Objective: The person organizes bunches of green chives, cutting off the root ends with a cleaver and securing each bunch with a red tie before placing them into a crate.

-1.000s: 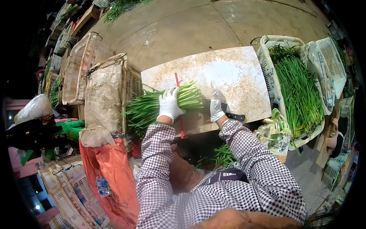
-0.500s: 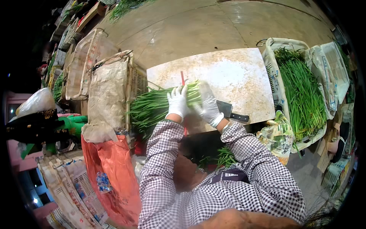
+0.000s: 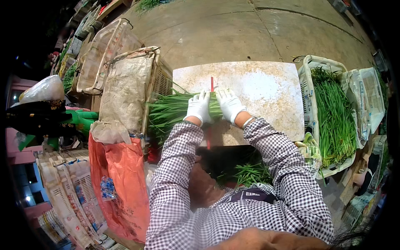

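A bundle of garlic chives [image 3: 168, 108] lies across the left part of a worn white board [image 3: 266, 89], its green leaf tips pointing left. My left hand [image 3: 199, 109], in a white glove, is closed over the bundle near its middle. Just to the right, my gloved right hand [image 3: 230, 105] is pressed round the stem end, hiding most of the pale stems. Beneath the bundle runs a narrow red strip [image 3: 212, 83], its ends showing above and below. The cleaver is out of sight near my right forearm.
A white crate full of garlic chives [image 3: 333, 112] stands right of the board. On the left are a cloth-covered crate [image 3: 127, 85] and a red plastic bag [image 3: 121, 183]. Loose green leaves [image 3: 252, 173] lie below the board's near edge.
The view has shifted, so the board appears farther right. My right hand has moved from the pale stem ends closer to my left hand. The cleaver, visible before, is now hidden.
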`<control>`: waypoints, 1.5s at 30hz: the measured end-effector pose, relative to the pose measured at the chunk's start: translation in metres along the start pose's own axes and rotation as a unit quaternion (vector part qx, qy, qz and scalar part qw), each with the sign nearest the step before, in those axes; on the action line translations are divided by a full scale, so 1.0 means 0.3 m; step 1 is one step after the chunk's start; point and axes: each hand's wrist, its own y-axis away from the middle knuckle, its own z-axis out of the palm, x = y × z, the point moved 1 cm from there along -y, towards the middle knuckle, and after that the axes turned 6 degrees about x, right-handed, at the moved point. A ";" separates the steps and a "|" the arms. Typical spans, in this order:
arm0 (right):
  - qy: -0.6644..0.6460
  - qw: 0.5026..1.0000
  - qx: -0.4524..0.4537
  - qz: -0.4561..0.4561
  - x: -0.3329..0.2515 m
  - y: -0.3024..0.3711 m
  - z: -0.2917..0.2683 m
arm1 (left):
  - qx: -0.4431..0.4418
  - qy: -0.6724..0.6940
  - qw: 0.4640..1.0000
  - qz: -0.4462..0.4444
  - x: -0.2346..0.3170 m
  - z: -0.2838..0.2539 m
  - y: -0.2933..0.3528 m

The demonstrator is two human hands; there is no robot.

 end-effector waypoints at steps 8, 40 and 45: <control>-0.059 0.996 -0.058 -0.010 -0.024 -0.064 -0.067 | 0.044 -0.051 0.997 0.043 0.008 0.011 0.001; 0.048 0.986 0.147 -0.065 -0.046 -0.013 0.110 | 0.048 0.018 0.996 0.071 -0.035 0.083 0.022; 0.022 0.989 0.138 -0.055 -0.061 0.020 0.052 | 0.101 0.025 0.991 0.081 -0.027 0.092 0.031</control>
